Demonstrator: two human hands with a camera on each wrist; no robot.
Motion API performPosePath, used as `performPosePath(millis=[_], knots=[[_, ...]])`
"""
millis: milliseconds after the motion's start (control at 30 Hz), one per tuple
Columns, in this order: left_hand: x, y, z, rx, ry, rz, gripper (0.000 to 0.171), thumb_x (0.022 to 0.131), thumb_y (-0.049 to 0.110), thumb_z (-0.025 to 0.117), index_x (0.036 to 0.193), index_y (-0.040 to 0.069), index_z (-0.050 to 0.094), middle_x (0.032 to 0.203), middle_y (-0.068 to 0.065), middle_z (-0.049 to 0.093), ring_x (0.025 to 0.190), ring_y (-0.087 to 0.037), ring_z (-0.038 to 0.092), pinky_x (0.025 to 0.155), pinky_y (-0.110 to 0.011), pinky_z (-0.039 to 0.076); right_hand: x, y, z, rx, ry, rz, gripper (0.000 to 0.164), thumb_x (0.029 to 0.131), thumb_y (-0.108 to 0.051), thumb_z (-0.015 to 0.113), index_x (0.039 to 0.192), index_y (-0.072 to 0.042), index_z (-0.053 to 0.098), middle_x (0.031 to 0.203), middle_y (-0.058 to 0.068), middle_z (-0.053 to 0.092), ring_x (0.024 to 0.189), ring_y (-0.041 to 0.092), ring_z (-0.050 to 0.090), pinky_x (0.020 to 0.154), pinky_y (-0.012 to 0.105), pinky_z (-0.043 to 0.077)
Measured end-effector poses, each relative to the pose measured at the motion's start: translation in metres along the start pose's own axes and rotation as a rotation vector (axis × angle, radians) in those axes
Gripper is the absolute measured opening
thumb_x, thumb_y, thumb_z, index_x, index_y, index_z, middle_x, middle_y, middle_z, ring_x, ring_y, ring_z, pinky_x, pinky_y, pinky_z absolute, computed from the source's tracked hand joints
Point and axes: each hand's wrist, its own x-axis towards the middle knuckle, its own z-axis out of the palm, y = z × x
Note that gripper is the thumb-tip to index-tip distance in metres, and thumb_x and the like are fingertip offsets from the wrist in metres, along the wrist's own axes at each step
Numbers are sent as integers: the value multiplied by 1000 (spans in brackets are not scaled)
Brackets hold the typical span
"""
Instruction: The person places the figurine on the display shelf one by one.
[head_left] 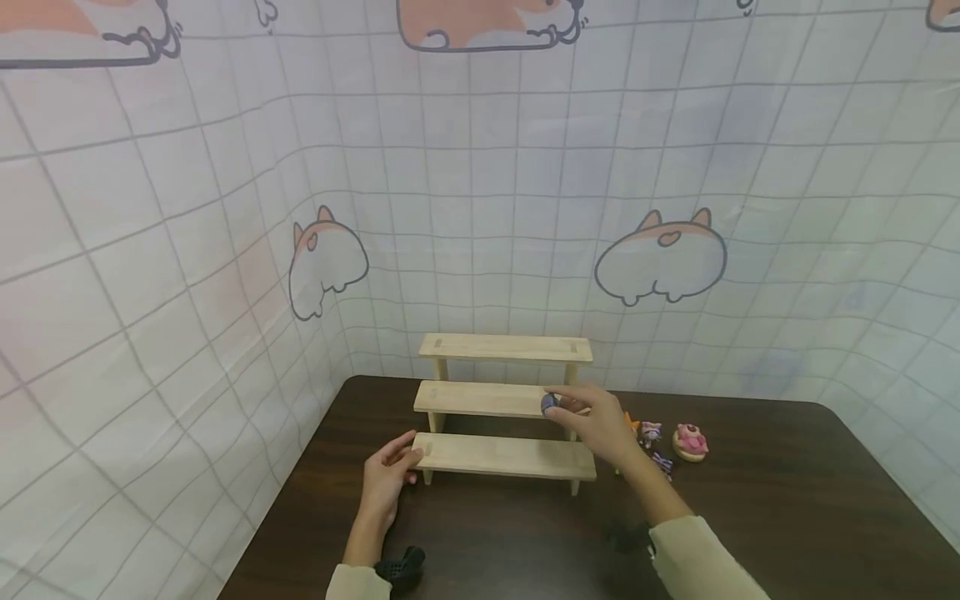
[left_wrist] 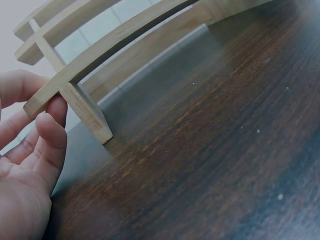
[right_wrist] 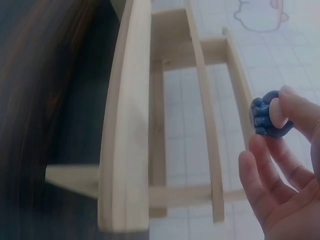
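Note:
A three-tier wooden display stand [head_left: 504, 455] stands on the dark table. My left hand [head_left: 385, 479] grips the left end of its lowest board, fingers curled about the end in the left wrist view. Between thumb and fingertips, my right hand [head_left: 600, 421] pinches a small dark blue figurine [right_wrist: 270, 114] with a pale patch. In the head view the figurine overlaps the right part of the middle board [head_left: 480, 398]. The top board [head_left: 502, 347] bears nothing.
Right of the stand lie a round pink-topped figurine [head_left: 690, 442], a pink and white figurine [head_left: 650, 432], a purple striped piece [head_left: 662, 465] and an orange piece [head_left: 632, 422], partly hidden by the right arm. A white gridded cloth [head_left: 517, 275] hangs behind the table.

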Motion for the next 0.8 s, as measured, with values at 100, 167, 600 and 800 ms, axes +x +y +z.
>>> performPosePath(millis=[100, 167, 600, 800], knots=[[1, -2, 0, -1, -2, -4, 44, 92, 5, 73, 135, 1, 64, 100, -3, 73, 74, -10, 63, 57, -22, 51, 7, -6, 8, 19, -5, -18, 38, 91, -26, 78, 127, -15, 73, 105, 7, 69, 95, 23, 67, 82, 41, 57], [1, -3, -1, -4, -4, -4, 45, 92, 4, 73, 136, 1, 64, 98, -1, 73, 74, -9, 63, 57, -22, 51, 11, -10, 14, 41, -9, -31, 38, 91, -25, 78, 127, -14, 73, 104, 7, 70, 95, 23, 66, 83, 42, 57], [2, -5, -2, -6, -8, -2, 46, 92, 4, 73, 137, 1, 63, 99, -2, 73, 76, -8, 63, 58, -21, 51, 29, -37, 58, 42, -51, -19, 36, 89, -25, 81, 123, -16, 76, 98, 2, 66, 92, 18, 65, 79, 32, 57], [3, -5, -1, -13, -7, -1, 45, 93, 4, 72, 137, 1, 63, 98, -1, 73, 75, -8, 63, 58, -21, 50, 37, -44, 74, 60, -53, -17, 37, 89, -25, 80, 124, -14, 75, 96, 4, 64, 91, 18, 64, 77, 31, 56]])
